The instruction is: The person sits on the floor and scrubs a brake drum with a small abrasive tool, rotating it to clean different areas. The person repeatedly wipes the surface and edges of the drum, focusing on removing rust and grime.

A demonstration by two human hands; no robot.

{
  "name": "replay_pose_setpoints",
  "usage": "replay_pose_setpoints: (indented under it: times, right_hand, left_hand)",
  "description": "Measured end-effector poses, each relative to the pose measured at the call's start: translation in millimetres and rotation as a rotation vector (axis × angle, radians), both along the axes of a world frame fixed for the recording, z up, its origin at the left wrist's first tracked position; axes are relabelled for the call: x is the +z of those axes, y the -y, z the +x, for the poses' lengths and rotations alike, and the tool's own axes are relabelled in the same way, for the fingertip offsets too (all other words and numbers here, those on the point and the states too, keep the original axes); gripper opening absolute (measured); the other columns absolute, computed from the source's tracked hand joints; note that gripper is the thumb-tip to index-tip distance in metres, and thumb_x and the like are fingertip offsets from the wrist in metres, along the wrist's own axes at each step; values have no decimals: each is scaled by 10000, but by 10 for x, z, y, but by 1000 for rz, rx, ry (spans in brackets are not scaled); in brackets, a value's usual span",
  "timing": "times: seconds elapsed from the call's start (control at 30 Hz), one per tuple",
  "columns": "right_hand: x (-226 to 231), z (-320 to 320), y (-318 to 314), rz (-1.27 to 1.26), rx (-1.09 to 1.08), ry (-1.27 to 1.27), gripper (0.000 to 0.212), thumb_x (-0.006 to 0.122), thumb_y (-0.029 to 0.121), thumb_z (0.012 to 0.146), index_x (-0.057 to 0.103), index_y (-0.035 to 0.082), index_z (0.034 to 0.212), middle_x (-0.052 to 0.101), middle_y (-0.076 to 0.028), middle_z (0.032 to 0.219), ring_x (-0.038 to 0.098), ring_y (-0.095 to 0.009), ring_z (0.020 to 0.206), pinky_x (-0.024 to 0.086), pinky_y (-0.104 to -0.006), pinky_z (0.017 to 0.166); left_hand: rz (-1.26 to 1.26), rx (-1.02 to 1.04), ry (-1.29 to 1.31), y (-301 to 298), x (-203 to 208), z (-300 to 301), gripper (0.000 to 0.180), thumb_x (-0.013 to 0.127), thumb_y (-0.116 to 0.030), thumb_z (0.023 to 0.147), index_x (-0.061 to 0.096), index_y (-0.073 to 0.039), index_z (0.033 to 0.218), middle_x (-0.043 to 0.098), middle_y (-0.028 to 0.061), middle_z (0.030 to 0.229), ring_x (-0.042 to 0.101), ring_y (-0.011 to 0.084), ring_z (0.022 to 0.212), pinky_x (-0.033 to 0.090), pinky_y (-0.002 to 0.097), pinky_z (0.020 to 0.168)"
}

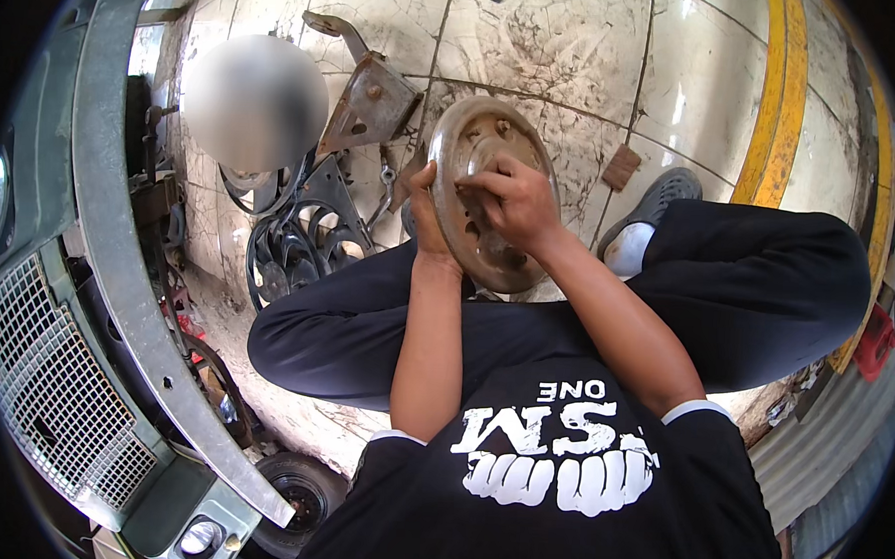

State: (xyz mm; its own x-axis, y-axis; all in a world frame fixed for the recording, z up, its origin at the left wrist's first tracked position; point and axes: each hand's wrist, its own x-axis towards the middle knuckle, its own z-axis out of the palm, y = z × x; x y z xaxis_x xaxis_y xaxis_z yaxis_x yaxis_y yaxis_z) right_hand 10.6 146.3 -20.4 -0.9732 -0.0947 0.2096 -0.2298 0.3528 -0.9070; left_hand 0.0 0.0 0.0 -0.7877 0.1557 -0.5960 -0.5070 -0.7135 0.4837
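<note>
Seen from the head: one round, brownish-grey metal disc (470,149) with a raised, holed hub stands tilted before the person's black-trousered legs (325,329), well in from the yellow stripe (781,94) near the right edge of the cream tiled floor (538,44). It looks heavy, rigid and hardly fragile, perhaps slippery if greasy, so the outer rim seems the surest hold. The left hand (433,217) curls closed round the rim's left side, while the right hand (519,205) bends its fingers at the hub, whether pinching anything I cannot tell.
</note>
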Motion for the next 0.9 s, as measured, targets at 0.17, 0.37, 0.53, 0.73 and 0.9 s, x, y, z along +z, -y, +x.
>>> replay_pose_setpoints:
  times: [0.17,0.37,0.53,0.73,0.9]
  right_hand:
    - [-63,120,13,-22,46,-26,198,751,70,843,810,135,1020,647,-82,873,670,-287,740,531,-400,659]
    - [78,3,102,-1,-90,43,181,757,71,846,807,112,1015,668,-101,862,690,-307,765,540,-405,683]
    - [-19,-104,129,-7,-147,52,180,769,81,846,799,84,1024,711,-125,909,706,-335,819,553,-400,730]
    - [4,-99,13,-184,-210,296,163,770,152,887,797,93,1036,754,-149,1004,730,-332,904,564,-389,810]
    - [-18,-48,-78,-125,-207,349,174,778,193,892,798,98,1036,763,-153,1031,731,-342,953,562,-402,851]
  left_hand:
    - [76,63,42,-13,44,69,629,527,-508,959,595,-51,1386,688,153,1260,679,313,1121,561,460,988]
    - [64,-4,47,-22,34,113,637,502,-534,962,599,-62,1379,670,131,1287,656,287,1158,547,439,998]
    - [-46,-10,61,-148,188,139,682,532,-563,944,579,-57,1399,649,128,1299,644,268,1172,535,418,996]
    - [21,-57,17,-180,217,109,680,550,-529,958,544,-48,1437,628,144,1338,628,288,1218,528,451,1028]
    - [13,0,32,-230,230,129,691,562,-530,962,534,-35,1444,626,157,1338,635,302,1208,528,466,1038]
